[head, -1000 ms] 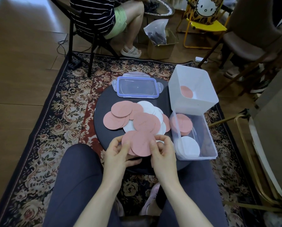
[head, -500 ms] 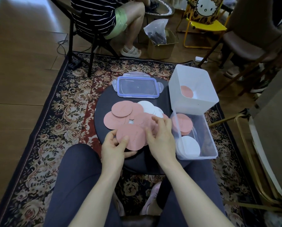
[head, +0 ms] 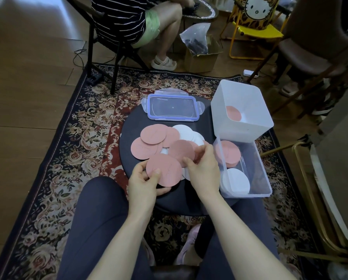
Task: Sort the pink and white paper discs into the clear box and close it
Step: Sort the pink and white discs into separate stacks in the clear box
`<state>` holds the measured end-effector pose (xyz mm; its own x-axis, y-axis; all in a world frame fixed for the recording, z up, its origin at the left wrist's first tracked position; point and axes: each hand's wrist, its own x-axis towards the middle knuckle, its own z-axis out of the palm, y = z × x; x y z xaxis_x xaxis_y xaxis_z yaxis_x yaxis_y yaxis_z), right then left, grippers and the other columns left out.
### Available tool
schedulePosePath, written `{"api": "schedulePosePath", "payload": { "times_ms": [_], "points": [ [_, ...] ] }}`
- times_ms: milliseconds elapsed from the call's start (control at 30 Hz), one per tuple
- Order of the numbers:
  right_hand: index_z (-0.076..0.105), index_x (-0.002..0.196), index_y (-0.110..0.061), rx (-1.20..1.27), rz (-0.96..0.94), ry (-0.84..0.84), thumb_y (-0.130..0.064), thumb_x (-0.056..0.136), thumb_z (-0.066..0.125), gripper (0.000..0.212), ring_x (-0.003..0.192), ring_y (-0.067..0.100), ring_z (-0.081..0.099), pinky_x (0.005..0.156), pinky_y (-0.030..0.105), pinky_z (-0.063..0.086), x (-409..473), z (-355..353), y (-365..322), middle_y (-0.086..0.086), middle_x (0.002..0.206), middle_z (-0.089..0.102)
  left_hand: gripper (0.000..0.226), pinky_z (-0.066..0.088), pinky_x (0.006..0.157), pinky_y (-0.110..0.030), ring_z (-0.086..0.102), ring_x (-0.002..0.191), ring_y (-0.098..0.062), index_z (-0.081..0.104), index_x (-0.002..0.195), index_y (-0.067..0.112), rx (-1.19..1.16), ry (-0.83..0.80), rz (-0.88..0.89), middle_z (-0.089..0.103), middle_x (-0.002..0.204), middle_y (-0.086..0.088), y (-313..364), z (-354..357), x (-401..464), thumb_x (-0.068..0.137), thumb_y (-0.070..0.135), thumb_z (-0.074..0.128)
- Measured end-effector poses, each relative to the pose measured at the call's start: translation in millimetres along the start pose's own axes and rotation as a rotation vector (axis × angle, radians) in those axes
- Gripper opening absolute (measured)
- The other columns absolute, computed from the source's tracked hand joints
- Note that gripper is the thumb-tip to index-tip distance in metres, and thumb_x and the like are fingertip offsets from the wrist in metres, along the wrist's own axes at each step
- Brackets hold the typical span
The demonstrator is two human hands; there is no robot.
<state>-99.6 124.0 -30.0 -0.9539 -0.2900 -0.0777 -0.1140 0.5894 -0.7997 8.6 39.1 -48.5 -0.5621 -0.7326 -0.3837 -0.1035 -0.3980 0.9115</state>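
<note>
My left hand (head: 143,183) pinches a pink disc (head: 164,170); my right hand (head: 204,168) grips another from the pile (head: 159,139). The clear box (head: 267,183) lies rightward, beside my right hand, long axis pointing away.

Place: a home living room
Floor: wood boards (head: 23,81) under a flowered rug (head: 88,138)
Seating: cartoon-cat child's chair (head: 255,27), brown padded chair (head: 310,53)
Clutter: cardboard box (head: 201,59), power strip (head: 249,73)

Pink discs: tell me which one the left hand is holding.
The pink disc nearest the person, raised over the stool's near edge and pinched by the left hand. The other pink discs lie flat on the stool or in the boxes.
</note>
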Motion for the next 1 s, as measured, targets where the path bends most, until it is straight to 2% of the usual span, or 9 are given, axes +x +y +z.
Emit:
{"api": "schedulePosePath", "payload": {
  "times_ms": [67, 167, 300, 400, 467, 567, 733, 867, 1000],
  "points": [
    [0.044, 0.102, -0.021, 0.032, 0.019, -0.012, -0.017, 0.082, 0.068, 0.032, 0.075, 0.000, 0.051, 0.067, 0.027, 0.036, 0.3, -1.4, -0.8, -0.014, 0.081, 0.053, 0.023, 0.060, 0.066, -0.039, 0.071, 0.077, -0.004, 0.058, 0.115, 0.013, 0.008, 0.004, -0.004, 0.067, 0.108, -0.010, 0.5, 0.2, -0.5, 0.094, 0.003, 0.056],
    [0.051, 0.104, -0.015, 0.050, 0.003, 0.026, -0.017, 0.087, 0.063, 0.021, 0.072, 0.009, 0.051, 0.068, 0.029, 0.037, -1.8, -2.2, -3.1, -0.014, 0.075, 0.052, 0.022, 0.060, 0.066, -0.039, 0.071, 0.075, -0.005, 0.058, 0.114, 0.014, 0.015, 0.004, -0.003, 0.068, 0.108, -0.010, 1.4, 0.2, -1.7, 0.095, 0.003, 0.056],
    [0.055, 0.102, -0.011, 0.159, 0.000, 0.077, -0.021, 0.094, 0.054, 0.013, 0.076, 0.021, 0.059, 0.070, 0.039, 0.047, -9.8, -4.5, -3.3, 0.002, 0.078, 0.065, 0.022, 0.060, 0.066, -0.039, 0.072, 0.078, -0.008, 0.058, 0.113, 0.016, 0.007, -0.004, -0.006, 0.068, 0.109, -0.009, 2.8, -0.7, -2.4, 0.095, 0.004, 0.056],
    [0.057, 0.099, -0.007, 0.242, 0.030, -0.032, -0.019, 0.094, 0.052, 0.013, 0.069, 0.018, 0.060, 0.069, 0.039, 0.047, -18.9, -8.4, 0.0, 0.003, 0.073, 0.066, 0.021, 0.060, 0.065, -0.038, 0.072, 0.078, -0.012, 0.059, 0.106, 0.022, -0.002, -0.012, -0.008, 0.069, 0.106, -0.008, 5.0, -0.4, -3.5, 0.095, 0.004, 0.056],
    [0.056, 0.093, -0.008, 0.312, 0.079, -0.153, -0.016, 0.093, 0.053, 0.009, 0.051, 0.006, 0.051, 0.056, 0.031, 0.040, -27.9, -10.9, 4.7, 0.002, 0.063, 0.063, 0.023, 0.060, 0.063, -0.036, 0.072, 0.081, -0.016, 0.059, 0.102, 0.025, -0.015, -0.019, -0.009, 0.070, 0.104, -0.008, 7.2, 0.8, -4.8, 0.095, 0.003, 0.055],
    [0.057, 0.097, -0.008, 0.298, 0.107, -0.275, -0.014, 0.093, 0.053, 0.008, 0.042, 0.000, 0.042, 0.052, 0.023, 0.032, -39.2, -14.2, 15.2, -0.003, 0.055, 0.059, 0.022, 0.060, 0.061, -0.034, 0.071, 0.085, -0.019, 0.059, 0.104, 0.023, -0.029, -0.039, -0.015, 0.071, 0.103, -0.009, 8.8, 1.3, -6.7, 0.096, 0.003, 0.054],
    [0.062, 0.097, -0.031, 0.219, 0.090, -0.357, -0.024, 0.092, 0.057, 0.011, 0.052, 0.000, 0.051, 0.058, 0.027, 0.038, -45.3, -18.7, 21.3, -0.006, 0.067, 0.064, 0.019, 0.059, 0.061, -0.031, 0.072, 0.087, -0.021, 0.057, 0.113, 0.014, -0.034, -0.129, -0.017, 0.070, 0.104, -0.011, 6.3, -1.0, -14.1, 0.096, 0.006, 0.055],
    [0.063, 0.097, -0.035, 0.179, 0.045, -0.344, -0.028, 0.089, 0.059, 0.012, 0.061, 0.007, 0.052, 0.064, 0.032, 0.046, -46.2, -19.1, 21.7, -0.010, 0.080, 0.066, 0.029, 0.059, 0.063, -0.031, 0.071, 0.089, -0.026, 0.056, 0.111, 0.019, -0.005, -0.190, 0.005, 0.069, 0.105, -0.011, 3.2, 1.1, -22.4, 0.092, -0.001, 0.059],
    [0.062, 0.094, -0.030, 0.134, -0.019, -0.311, -0.034, 0.084, 0.058, 0.011, 0.070, 0.017, 0.060, 0.072, 0.039, 0.053, -51.8, -23.2, 20.6, -0.006, 0.082, 0.066, 0.026, 0.057, 0.066, -0.034, 0.068, 0.090, -0.016, 0.056, 0.107, 0.033, 0.321, -0.156, 0.232, 0.069, 0.099, 0.007, -1.6, -3.9, -26.5, 0.092, 0.013, 0.062]
  ]
}}
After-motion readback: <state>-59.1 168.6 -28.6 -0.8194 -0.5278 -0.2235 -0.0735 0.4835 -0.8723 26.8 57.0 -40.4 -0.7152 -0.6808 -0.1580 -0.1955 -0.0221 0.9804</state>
